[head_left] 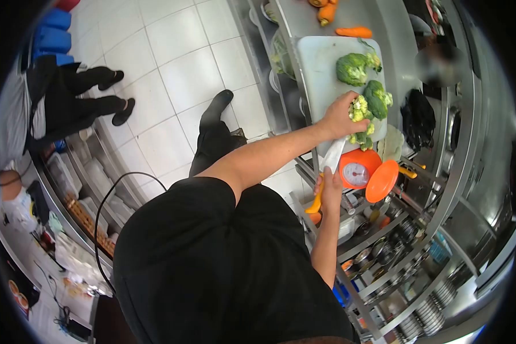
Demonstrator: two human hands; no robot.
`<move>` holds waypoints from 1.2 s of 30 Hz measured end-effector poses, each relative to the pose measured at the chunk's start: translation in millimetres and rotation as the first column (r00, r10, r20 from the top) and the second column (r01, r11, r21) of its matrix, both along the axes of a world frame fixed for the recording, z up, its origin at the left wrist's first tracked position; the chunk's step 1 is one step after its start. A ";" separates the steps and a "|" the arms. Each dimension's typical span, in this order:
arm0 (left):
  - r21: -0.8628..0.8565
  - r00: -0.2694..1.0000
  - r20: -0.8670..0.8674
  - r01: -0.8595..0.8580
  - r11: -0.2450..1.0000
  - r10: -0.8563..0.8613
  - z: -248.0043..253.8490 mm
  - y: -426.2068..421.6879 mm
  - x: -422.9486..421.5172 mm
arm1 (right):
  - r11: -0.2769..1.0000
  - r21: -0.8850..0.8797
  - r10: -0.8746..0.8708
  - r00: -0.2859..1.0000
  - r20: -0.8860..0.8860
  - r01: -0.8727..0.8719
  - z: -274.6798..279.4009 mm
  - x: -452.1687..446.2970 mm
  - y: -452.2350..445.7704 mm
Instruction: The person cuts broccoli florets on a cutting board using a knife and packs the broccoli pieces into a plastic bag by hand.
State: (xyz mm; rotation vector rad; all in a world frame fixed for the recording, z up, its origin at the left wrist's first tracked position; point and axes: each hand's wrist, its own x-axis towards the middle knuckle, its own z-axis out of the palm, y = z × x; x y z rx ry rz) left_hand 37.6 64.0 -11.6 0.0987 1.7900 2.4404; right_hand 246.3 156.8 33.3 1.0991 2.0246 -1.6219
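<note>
Your left hand [339, 119] has its fingers curled around a knobbly, pale yellow-green piece of broccoli [358, 109], thumb on one side and fingers on the other, over the lower half of a smooth, white rectangular cutting board [317, 66]. Your right hand [330, 188] is clenched on a broad, shiny metal knife with a yellow handle [334, 152], its blade reaching up toward your left wrist and thumb.

That nearness is the main danger: if the piece rolls on its uneven, rounded florets, or your left thumb strays toward the edge, the blade could nick you. I cannot tell whether blade and skin touch, nor which way the edge faces. The knife also lies close to a round, bright orange weighing scale with a pale dial [355, 174], so a careless sweep might knock it or the flat orange disc [382, 181] beside it. Crumbly buds could scatter off the board too.

Just beside your fingers sits a dark green, tightly beaded broccoli floret [376, 98] with pale cut stalks; above it rests a bushier, rounded green broccoli head [352, 69]. Beyond the board's far end, a smooth, tapering orange carrot [354, 31] lies on dull grey metal; being rounded, it could roll if bumped.
</note>
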 end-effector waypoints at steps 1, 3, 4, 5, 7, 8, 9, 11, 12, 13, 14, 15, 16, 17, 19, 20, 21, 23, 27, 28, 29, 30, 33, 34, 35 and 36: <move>0.114 0.998 0.054 0.018 0.993 -0.025 5.9 -10.9 0.6 | 0.996 0.060 0.069 0.997 -0.019 -0.068 -6.0 1.1 2.2; 0.338 0.986 0.139 0.044 0.940 -0.096 14.7 -32.3 3.6 | 0.958 0.239 0.168 0.985 -0.025 -0.157 -13.3 -0.5 4.1; 0.375 0.979 0.192 -0.004 0.927 -0.073 11.2 -39.7 6.5 | 0.926 0.326 0.218 0.975 -0.042 -0.193 -16.4 -4.3 3.8; 0.491 0.965 0.239 -0.023 0.871 -0.109 9.5 -50.7 10.1 | 0.885 0.410 0.266 0.962 -0.055 -0.221 -20.8 -5.3 4.4; 0.689 0.931 0.308 -0.075 0.720 -0.198 18.6 -98.5 19.0 | 0.695 0.666 0.402 0.914 -0.049 -0.271 -40.8 -5.3 17.6; 0.687 0.917 0.350 -0.111 0.719 -0.193 12.4 -115.3 22.1 | 0.689 0.676 0.386 0.922 -0.035 -0.263 -27.7 -17.0 1.4; 0.682 0.901 0.391 -0.145 0.717 -0.190 3.3 -130.0 24.6 | 0.682 0.685 0.368 0.929 -0.021 -0.255 -22.1 -25.2 -9.3; 0.658 0.878 0.448 -0.198 0.727 -0.167 -16.3 -153.9 26.3 | 0.618 0.752 0.358 0.934 -0.008 -0.230 -39.3 -32.9 -2.4; 0.634 0.863 0.476 -0.203 0.746 -0.170 -27.3 -165.5 25.9 | 0.582 0.781 0.348 0.937 0.010 -0.225 -44.8 -38.5 -2.1; 0.611 0.845 0.505 -0.207 0.764 -0.175 -38.6 -174.6 24.2 | 0.543 0.811 0.335 0.942 0.030 -0.219 -48.1 -42.2 -1.8; 0.583 0.845 0.514 -0.220 0.782 -0.146 -49.2 -181.4 21.8 | 0.536 0.822 0.340 0.940 -0.001 -0.193 -51.1 -45.4 -1.8; 0.554 0.843 0.526 -0.235 0.798 -0.117 -56.7 -187.8 19.6 | 0.529 0.832 0.346 0.938 -0.028 -0.170 -53.3 -47.8 -2.2; 0.525 0.838 0.539 -0.253 0.813 -0.087 -63.8 -191.2 17.3 | 0.520 0.841 0.353 0.934 -0.051 -0.151 -54.0 -49.0 -1.5; 0.506 0.835 0.546 -0.262 0.822 -0.069 -71.0 -193.1 13.0 | 0.440 0.881 0.389 0.921 -0.011 -0.175 -54.2 -51.4 0.3; 0.464 0.829 0.559 -0.281 0.840 -0.031 -81.6 -199.1 1.9 | 0.271 0.937 0.449 0.890 0.078 -0.219 -52.3 -59.1 -1.0; 0.453 0.825 0.565 -0.278 0.847 -0.032 -86.7 -201.9 -3.2 | 0.173 0.962 0.460 0.881 0.112 -0.212 -49.8 -61.3 -2.3; 0.440 0.825 0.565 -0.278 0.854 -0.023 -91.5 -204.3 -7.0 | 0.073 0.977 0.466 0.873 0.146 -0.202 -36.8 -65.9 -10.5; 0.412 0.826 0.563 -0.282 0.867 0.001 -102.6 -209.8 -17.1 | 0.061 0.985 0.520 0.848 0.106 -0.161 -16.7 -78.5 -27.2; 0.367 0.799 0.602 -0.300 0.881 0.021 -120.6 -224.8 -27.4 | 0.604 0.723 0.599 0.790 -0.133 -0.336 -4.5 -114.6 -96.0; 0.356 0.790 0.612 -0.313 0.880 0.034 -126.4 -228.2 -31.2 | 0.649 0.607 0.669 0.724 -0.167 -0.459 -14.4 -130.9 -117.8; 0.345 0.778 0.626 -0.329 0.879 0.046 -133.1 -231.0 -32.5 | 0.591 0.626 0.744 0.643 -0.180 -0.508 -37.9 -148.7 -133.0; 0.326 0.762 0.645 -0.342 0.881 0.057 -137.8 -235.1 -34.8 | 0.560 0.676 0.766 0.609 -0.204 -0.479 -77.0 -166.5 -143.2; 0.289 0.751 0.653 -0.366 0.884 0.098 -157.9 -248.8 -41.5 | 0.540 0.772 0.645 0.754 -0.123 -0.336 -184.2 -230.3 -163.1; 0.272 0.744 0.661 -0.364 0.891 0.102 -164.7 -254.6 -43.4 | 0.558 0.777 0.542 0.837 -0.076 -0.291 -206.9 -254.9 -163.3; 0.263 0.738 0.667 -0.369 0.892 0.109 -167.0 -260.6 -44.0 | 0.566 0.806 0.506 0.845 -0.173 -0.174 -231.0 -275.1 -160.8; 0.254 0.732 0.672 -0.370 0.893 0.112 -166.8 -267.1 -45.4 | 0.615 0.768 0.439 0.886 -0.148 -0.177 -237.3 -293.3 -162.1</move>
